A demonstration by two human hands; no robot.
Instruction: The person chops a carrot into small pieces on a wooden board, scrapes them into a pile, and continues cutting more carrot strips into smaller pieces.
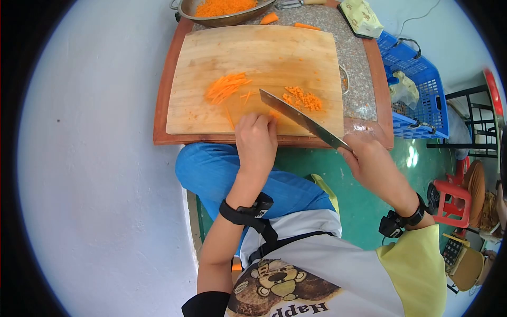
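A wooden cutting board [253, 50] lies on the table in front of me. My right hand [367, 158] is closed round the handle of a kitchen knife [303, 120], whose blade slants up and left over the board. Beside the blade, my left hand [256, 136] rests at the board's near edge with its fingers curled down on carrot strips; a bit of orange shows between it and the blade. A pile of carrot strips [226, 89] lies left of the knife tip. Diced carrot [302, 99] sits to the right, beyond the blade.
A metal bowl [224, 20] of cut carrot stands at the back left, with a carrot piece [269, 18] near it. A peeler-like tool [298, 3] lies behind. A blue basket [417, 79] and a red stool [453, 203] are at the right; a white wall is at the left.
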